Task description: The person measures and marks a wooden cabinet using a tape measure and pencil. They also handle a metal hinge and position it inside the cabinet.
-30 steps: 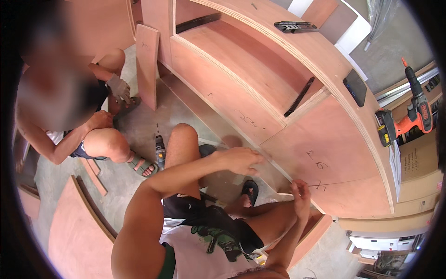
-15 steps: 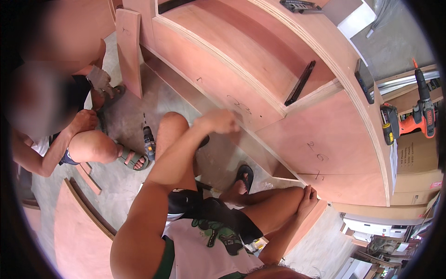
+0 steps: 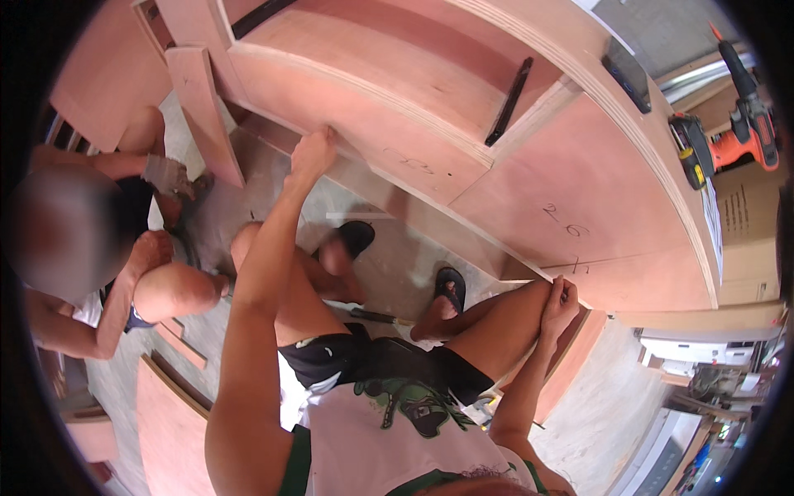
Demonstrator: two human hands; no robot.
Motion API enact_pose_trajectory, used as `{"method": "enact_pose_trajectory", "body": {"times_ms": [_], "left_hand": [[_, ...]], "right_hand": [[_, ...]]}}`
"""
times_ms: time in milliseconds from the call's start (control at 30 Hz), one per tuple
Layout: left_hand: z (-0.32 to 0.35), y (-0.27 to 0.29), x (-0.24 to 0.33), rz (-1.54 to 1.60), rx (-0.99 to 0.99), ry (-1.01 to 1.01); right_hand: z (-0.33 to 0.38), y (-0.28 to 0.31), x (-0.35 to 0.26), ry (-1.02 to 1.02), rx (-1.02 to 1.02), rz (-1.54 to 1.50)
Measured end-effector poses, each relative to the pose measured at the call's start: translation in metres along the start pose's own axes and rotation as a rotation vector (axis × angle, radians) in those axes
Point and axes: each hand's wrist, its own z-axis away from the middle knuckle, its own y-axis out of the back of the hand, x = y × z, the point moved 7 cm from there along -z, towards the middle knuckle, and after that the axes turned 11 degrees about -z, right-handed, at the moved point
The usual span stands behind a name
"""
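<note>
I am crouched in front of a large plywood cabinet (image 3: 571, 207) lying on the floor. My left hand (image 3: 313, 153) reaches far forward and grips the lower edge of a reddish plywood panel (image 3: 364, 124) of that cabinet. My right hand (image 3: 561, 302) rests closed on the cabinet's lower edge beside my right knee; whether it holds anything I cannot tell. A black flat bar (image 3: 508, 101) lies on a shelf inside the cabinet above my left hand.
Another person (image 3: 99, 248) crouches at the left, a hand on their knee. An orange and black cordless drill (image 3: 732, 124) lies on a cardboard box at the right. Loose plywood pieces (image 3: 169, 422) lie on the concrete floor at lower left. A tool (image 3: 372, 316) lies between my feet.
My left hand has moved forward and to the left along the cabinet, from the lower panel edge near my knees up to the farther panel edge. My right hand has stayed at the lower edge.
</note>
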Motion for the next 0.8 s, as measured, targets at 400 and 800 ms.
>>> {"method": "enact_pose_trajectory", "body": {"times_ms": [400,800], "left_hand": [[0.017,-0.001,-0.036,0.061,-0.035,-0.128],[0.12,0.028,-0.088,0.248,-0.184,-0.092]], "right_hand": [[0.059,-0.115,-0.085,0.151,-0.591,-0.208],[0.067,-0.189,-0.101,0.14,-0.787,-0.277]]}}
